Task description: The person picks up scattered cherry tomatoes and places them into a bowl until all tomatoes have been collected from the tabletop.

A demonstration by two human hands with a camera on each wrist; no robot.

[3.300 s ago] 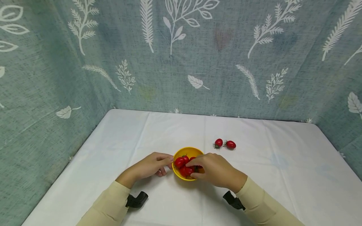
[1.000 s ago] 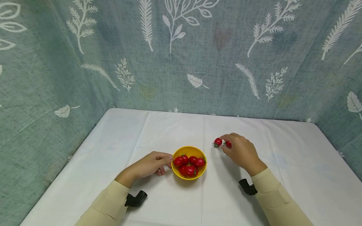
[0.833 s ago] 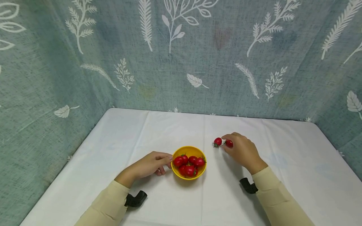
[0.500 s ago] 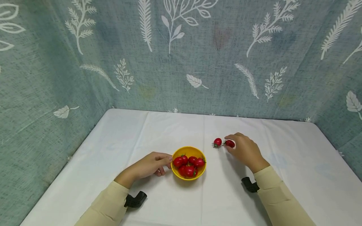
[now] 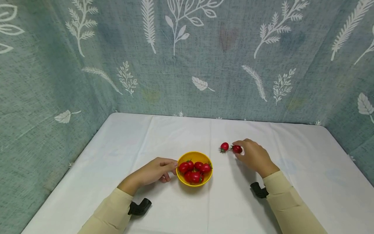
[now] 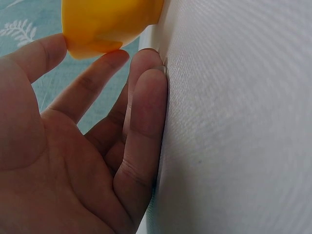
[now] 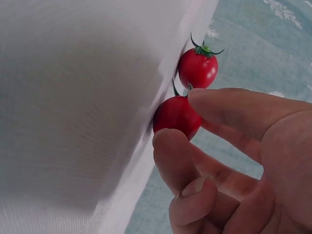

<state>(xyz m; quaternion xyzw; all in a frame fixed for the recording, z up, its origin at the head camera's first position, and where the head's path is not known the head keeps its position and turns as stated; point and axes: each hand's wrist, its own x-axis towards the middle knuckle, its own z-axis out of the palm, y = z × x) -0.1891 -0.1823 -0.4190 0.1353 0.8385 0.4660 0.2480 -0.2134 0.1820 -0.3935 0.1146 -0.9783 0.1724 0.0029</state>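
The right hand [image 5: 253,156] is at the right-hand cherry tomato [image 5: 237,149], thumb and a finger curled to either side of it. In the right wrist view this cherry tomato [image 7: 176,117] sits between the two fingertips, low at the white cloth. A second cherry tomato [image 5: 224,147] with a green stem lies just to its left. The left hand [image 5: 157,170] rests beside the yellow bowl [image 5: 194,154]. In the left wrist view its thumb and a fingertip touch the bowl's outer wall [image 6: 107,24], while the lower fingers lie along the cloth. Several cherry tomatoes [image 5: 195,177] are inside the bowl.
A white cloth [image 5: 163,211] covers the table. Green patterned fabric [image 5: 175,71] stands behind and along both sides. A black device sits under each wrist, the left device [image 5: 140,207] and the right device [image 5: 259,190].
The right hand has left the bowl and moved right to the loose cherry tomatoes, its thumb and finger now around the right-hand one. The left hand stays at the bowl.
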